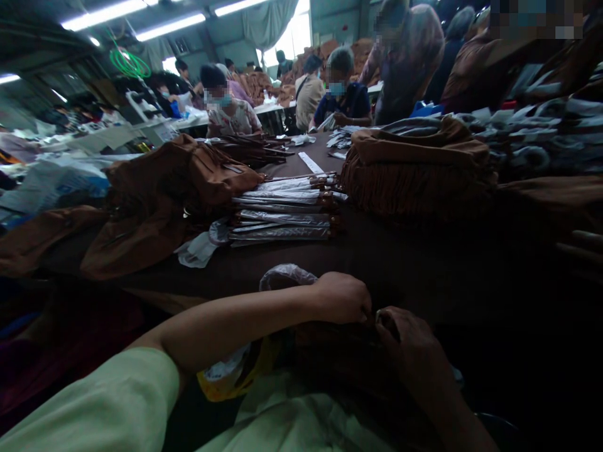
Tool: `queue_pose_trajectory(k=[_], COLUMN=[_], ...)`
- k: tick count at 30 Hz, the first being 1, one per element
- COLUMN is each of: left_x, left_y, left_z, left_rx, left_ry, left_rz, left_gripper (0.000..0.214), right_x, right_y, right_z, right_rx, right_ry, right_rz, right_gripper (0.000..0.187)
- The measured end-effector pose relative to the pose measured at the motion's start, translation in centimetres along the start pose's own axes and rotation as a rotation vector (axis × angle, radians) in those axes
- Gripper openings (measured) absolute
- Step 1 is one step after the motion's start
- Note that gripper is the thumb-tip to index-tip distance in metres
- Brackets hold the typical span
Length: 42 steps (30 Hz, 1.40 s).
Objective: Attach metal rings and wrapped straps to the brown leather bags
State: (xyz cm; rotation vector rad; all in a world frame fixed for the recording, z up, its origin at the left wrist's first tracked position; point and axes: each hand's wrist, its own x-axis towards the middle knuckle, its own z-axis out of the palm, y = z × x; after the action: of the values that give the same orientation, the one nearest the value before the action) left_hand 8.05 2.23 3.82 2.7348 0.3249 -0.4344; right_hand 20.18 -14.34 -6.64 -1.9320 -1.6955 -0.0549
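My left hand [343, 297] is closed, its fingertips pinching the upper edge of a dark brown bag [330, 345] at the table's near edge. Close beside it, my right hand [409, 336] has curled fingers on the same edge. A small pale spot shows at its fingertips, too small to name. Behind my left wrist rises a loop-shaped handle [288, 274] wrapped in clear plastic. Most of the bag lies in deep shadow below my forearms, so its shape is hard to make out.
On the dark table [400, 263] lies a row of plastic-wrapped straps [285, 216]. Brown bags are heaped to the left [155, 194], and a brown stack [417, 166] stands right. A yellow plastic bag [226, 383] is under my left arm. Several people work across the table.
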Motion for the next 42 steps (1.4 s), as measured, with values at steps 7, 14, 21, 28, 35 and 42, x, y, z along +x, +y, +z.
queue_pose_trajectory(k=[7, 14, 21, 28, 35, 42], left_x=[-0.5, -1.0, -0.9, -0.1, -0.6, -0.8], left_y=[0.3, 1.5, 0.8, -1.3, -1.0, -0.7], left_z=[0.2, 0.4, 0.9, 2.5, 4.7, 6.1], left_rx=[0.113, 0.223, 0.159, -0.561, -1.16, -1.324], left_ry=[0.066, 0.063, 0.024, -0.233, -0.175, -0.113], left_rz=[0.039, 0.081, 0.109, -0.138, -0.323, -0.385], left_gripper=[0.017, 0.018, 0.017, 0.02, 0.009, 0.01], right_x=[-0.1, -0.2, 0.0, 0.1, 0.5, 0.6], right_y=[0.1, -0.1, -0.5, -0.2, -0.3, -0.7], right_z=[0.5, 0.9, 0.2, -0.3, -1.6, -2.3], right_rx=[-0.044, -0.098, -0.069, 0.002, 0.098, 0.148], right_ry=[-0.002, 0.002, -0.036, -0.049, -0.223, -0.317], right_rz=[-0.047, -0.096, -0.141, -0.146, -0.067, -0.036], right_gripper=[0.042, 0.046, 0.043, 0.038, 0.023, 0.016])
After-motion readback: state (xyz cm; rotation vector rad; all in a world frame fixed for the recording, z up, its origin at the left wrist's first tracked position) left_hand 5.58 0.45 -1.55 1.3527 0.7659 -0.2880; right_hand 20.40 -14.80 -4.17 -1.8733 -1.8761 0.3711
